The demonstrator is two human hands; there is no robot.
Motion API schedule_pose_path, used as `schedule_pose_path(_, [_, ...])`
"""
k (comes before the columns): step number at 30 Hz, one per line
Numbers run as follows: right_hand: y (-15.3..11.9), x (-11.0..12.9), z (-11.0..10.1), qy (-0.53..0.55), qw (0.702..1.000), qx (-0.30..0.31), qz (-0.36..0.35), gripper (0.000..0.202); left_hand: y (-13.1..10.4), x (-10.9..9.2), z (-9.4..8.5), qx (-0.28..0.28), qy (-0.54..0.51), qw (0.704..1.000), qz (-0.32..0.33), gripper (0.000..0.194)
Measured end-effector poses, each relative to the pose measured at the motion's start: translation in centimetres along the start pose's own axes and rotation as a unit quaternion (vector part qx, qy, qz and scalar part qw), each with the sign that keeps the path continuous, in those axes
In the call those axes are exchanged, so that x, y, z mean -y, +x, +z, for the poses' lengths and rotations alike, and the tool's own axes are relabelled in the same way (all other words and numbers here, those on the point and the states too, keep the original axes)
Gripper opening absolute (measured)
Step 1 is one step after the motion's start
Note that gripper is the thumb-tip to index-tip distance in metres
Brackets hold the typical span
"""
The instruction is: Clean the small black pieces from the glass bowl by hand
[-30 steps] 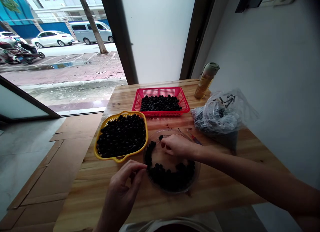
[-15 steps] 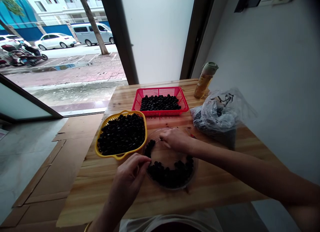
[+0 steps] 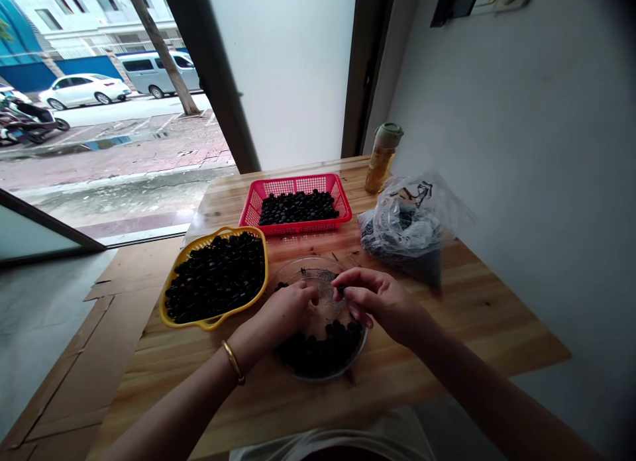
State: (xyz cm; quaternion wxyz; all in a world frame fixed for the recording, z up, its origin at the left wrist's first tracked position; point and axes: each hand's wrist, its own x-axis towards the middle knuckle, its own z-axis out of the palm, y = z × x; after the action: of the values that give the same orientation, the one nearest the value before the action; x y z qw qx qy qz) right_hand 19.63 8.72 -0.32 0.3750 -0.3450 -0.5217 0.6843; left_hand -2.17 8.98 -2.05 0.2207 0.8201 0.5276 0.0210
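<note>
Both hands have shifted: the left hand (image 3: 293, 307) has moved from the dish's near-left edge to over its left side, palm down, wrist bent inward, fingers curled; whether it grips anything cannot be told. Back from the far side, the right hand (image 3: 380, 299) is above the dish's right part, thumb and forefinger pinching a small black piece (image 3: 340, 289). Black pieces (image 3: 318, 354) lie along the near side of the clear dish (image 3: 325, 310).

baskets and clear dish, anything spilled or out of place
Nothing stands out: the dark pieces lie inside the yellow basket, red basket and clear dish, with no visible spill on the table. Part of the dish is hidden.
</note>
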Motion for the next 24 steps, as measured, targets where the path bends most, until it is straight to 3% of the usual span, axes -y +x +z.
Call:
schedule_pose_path(4, [-0.9,-1.0,-0.5,0.089,0.996,-0.002,0.007,0.028,0.8,0.8,0.2,0.028,0.003,0.999,0.014,0.018])
schedule_pose_path(6, [-1.2,-1.4,-0.6,0.113,0.994,-0.001,0.007,0.029,0.7,0.5,0.0,0.016,0.002,1.0,0.015,0.01])
schedule_pose_path(10, [-1.8,-1.7,-0.5,0.118,0.993,-0.017,0.002,0.028,-0.7,-0.9,-0.6,-0.06,-0.03,0.998,0.004,0.017])
schedule_pose_path(15, [-2.6,-1.8,0.1,0.028,0.998,-0.049,-0.033,0.026,-3.9,-2.8,-1.1,-0.151,-0.142,0.978,-0.016,0.012])
schedule_pose_path(17, [-2.8,-1.8,0.5,-0.044,0.994,-0.073,-0.07,0.021,-5.2,-3.5,-0.8,-0.187,-0.267,0.945,-0.032,0.015])
schedule_pose_path(20, [-2.8,-1.6,1.1,-0.134,0.979,-0.102,-0.115,0.013,-6.4,-4.5,-0.1,-0.216,-0.478,0.849,-0.068,0.018])
schedule_pose_path(24, [-2.6,-1.7,2.0,-0.12,0.983,-0.086,-0.107,0.013,-6.9,-5.6,0.5,-0.245,-0.61,0.745,-0.116,0.026])
